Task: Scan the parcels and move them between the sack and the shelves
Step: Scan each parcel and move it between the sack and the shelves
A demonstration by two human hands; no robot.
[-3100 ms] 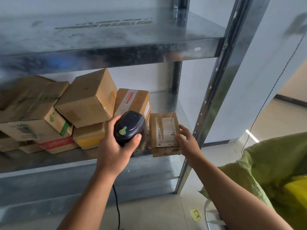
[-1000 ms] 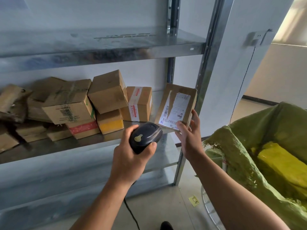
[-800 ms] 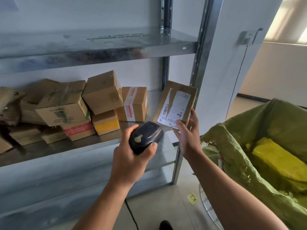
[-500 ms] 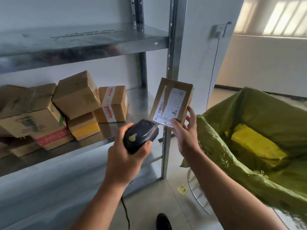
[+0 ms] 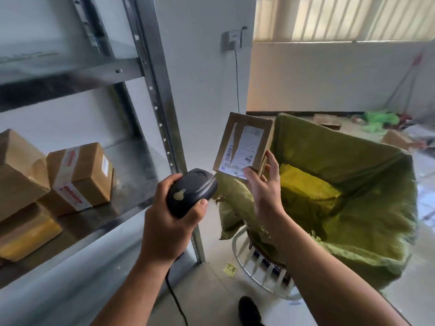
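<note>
The person's left hand [image 5: 164,228] is wrapped around a dark handheld barcode scanner [image 5: 191,191], thumb along its lower edge, with the scanner's black cable [image 5: 175,301] trailing down toward the floor. The right hand [image 5: 263,187] pinches a small cardboard parcel [image 5: 243,147] by its lower right corner, thumb on the front and fingers behind. The parcel stands nearly upright, its white shipping label and barcodes facing the camera. It is in the air just right of the shelf's metal upright [image 5: 160,109], above the near rim of the open green woven sack [image 5: 329,147]. The scanner's nose sits just beside the parcel's lower left corner. A yellow package [image 5: 306,187] lies inside the sack, which is hung over a white wire frame [image 5: 247,262]. On the metal shelf [image 5: 134,165] to the left sit several cardboard boxes, the nearest one bound with red-and-white tape [image 5: 82,175].
</note>
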